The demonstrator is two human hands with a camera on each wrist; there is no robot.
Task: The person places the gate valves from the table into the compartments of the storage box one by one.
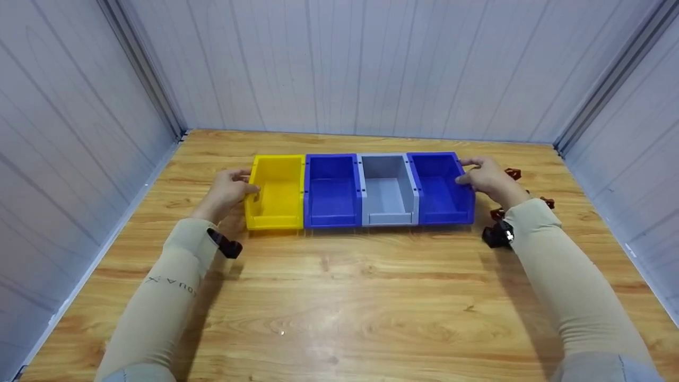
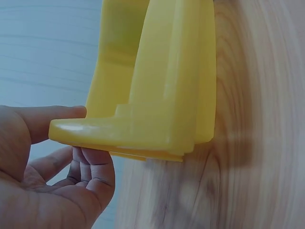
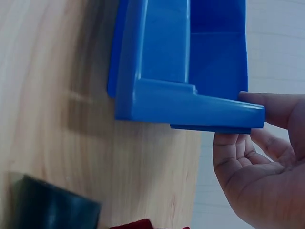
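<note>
Four-sided open-front storage bins stand side by side in a row: a yellow bin [image 1: 276, 193] at the left end, a blue bin [image 1: 332, 193], a grey bin [image 1: 389, 193] and another blue bin [image 1: 443, 185] at the right end. My left hand [image 1: 227, 190] pinches the outer side wall of the yellow bin, thumb inside and fingers outside, as the left wrist view also shows. On the other end, my right hand [image 1: 489, 179] grips the right blue bin's outer wall the same way, its thumb over the rim. The bins look bare inside.
Several reddish-brown pieces [image 1: 513, 173] lie on the wooden table [image 1: 339, 297] beside and behind my right wrist. In the right wrist view a dark object [image 3: 55, 205] shows at the lower left. Pale panel walls [image 1: 339, 69] enclose the table at the back and sides.
</note>
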